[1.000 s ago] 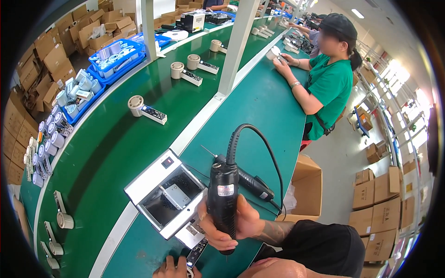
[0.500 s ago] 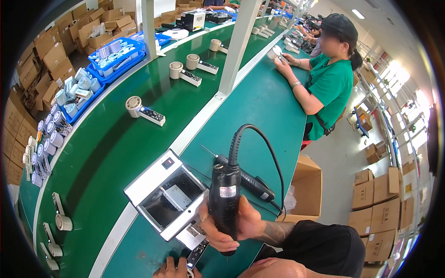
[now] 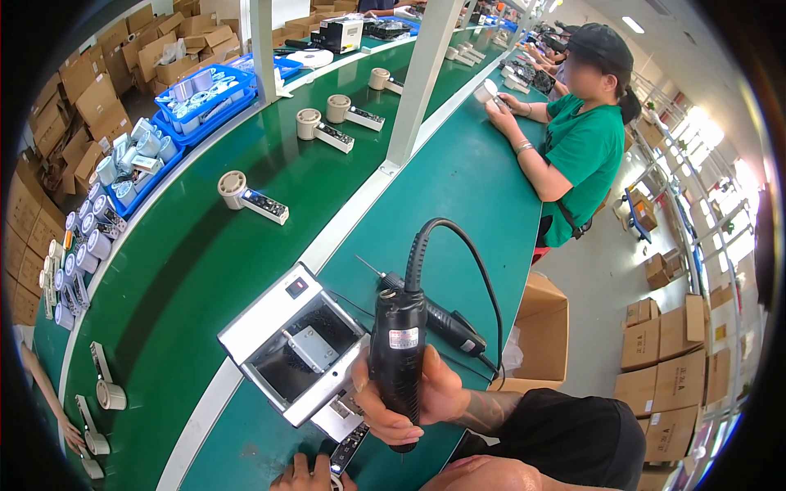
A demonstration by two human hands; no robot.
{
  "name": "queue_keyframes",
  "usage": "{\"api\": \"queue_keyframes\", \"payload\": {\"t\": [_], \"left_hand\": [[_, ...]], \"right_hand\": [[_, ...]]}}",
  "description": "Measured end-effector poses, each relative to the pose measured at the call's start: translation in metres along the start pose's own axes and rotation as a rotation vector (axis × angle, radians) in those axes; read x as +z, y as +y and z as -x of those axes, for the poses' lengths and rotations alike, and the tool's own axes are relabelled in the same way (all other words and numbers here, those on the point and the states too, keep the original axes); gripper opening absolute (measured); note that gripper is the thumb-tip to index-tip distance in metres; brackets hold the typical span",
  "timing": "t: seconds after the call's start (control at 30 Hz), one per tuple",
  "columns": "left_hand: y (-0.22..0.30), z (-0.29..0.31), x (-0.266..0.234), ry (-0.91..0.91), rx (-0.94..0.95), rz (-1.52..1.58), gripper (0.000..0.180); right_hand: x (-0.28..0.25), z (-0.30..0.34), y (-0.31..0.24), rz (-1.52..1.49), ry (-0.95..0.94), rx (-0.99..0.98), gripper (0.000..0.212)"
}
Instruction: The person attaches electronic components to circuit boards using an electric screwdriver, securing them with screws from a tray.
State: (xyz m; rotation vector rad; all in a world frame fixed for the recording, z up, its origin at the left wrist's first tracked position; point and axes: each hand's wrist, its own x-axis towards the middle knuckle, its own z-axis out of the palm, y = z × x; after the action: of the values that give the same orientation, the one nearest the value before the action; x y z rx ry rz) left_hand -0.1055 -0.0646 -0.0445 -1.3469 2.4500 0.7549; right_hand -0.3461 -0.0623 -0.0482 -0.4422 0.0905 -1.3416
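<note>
My right hand (image 3: 430, 393) is wrapped round a black electric screwdriver (image 3: 398, 335), which stands upright, bit down, its cable looping from the top. At the lower edge, the curled fingers of my left hand (image 3: 301, 475) hold a white housing with a dark circuit board (image 3: 350, 446) against the bench; part of this hand is cut off by the frame. The screwdriver's tip is to the right of that board. Just beyond my hands stands a white box-shaped screw feeder (image 3: 262, 317) with an open dark well. A second electric screwdriver (image 3: 446, 323) lies behind the first.
On the green conveyor (image 3: 176, 270) lie several white round-headed housings (image 3: 232, 186) with circuit boards. Blue bins (image 3: 201, 102) of parts line its far side. A person in green (image 3: 585, 135) works on a part at the right. An open carton (image 3: 540, 327) stands beside the bench.
Housings on the conveyor have shifted slightly toward the left and near end. Another person's arm has come in at the lower left, reaching to a housing there. My hands stay put.
</note>
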Motion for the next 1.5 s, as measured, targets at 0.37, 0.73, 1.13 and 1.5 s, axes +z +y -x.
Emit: {"api": "queue_keyframes", "payload": {"t": [0.37, 0.73, 1.13, 1.5], "left_hand": [[0.001, 0.003, 0.006, 0.041, -0.003, -0.013, 0.049], [0.004, 0.003, -0.002, 0.076, 0.029, 0.008, 0.042], [0.005, 0.019, 0.003, 0.180, 0.102, -0.012, 0.041], [0.009, 0.022, 0.008, 0.351, 0.219, -0.178, 0.023]], "right_hand": [[0.000, 0.002, -0.001, 0.008, 0.004, 0.010, 0.074], [0.002, 0.001, -0.001, 0.013, 0.022, 0.015, 0.075], [0.005, 0.005, 0.000, 0.011, -0.028, 0.046, 0.072], [0.053, 0.018, -0.045, 0.334, -0.256, -0.438, 0.083]]}}
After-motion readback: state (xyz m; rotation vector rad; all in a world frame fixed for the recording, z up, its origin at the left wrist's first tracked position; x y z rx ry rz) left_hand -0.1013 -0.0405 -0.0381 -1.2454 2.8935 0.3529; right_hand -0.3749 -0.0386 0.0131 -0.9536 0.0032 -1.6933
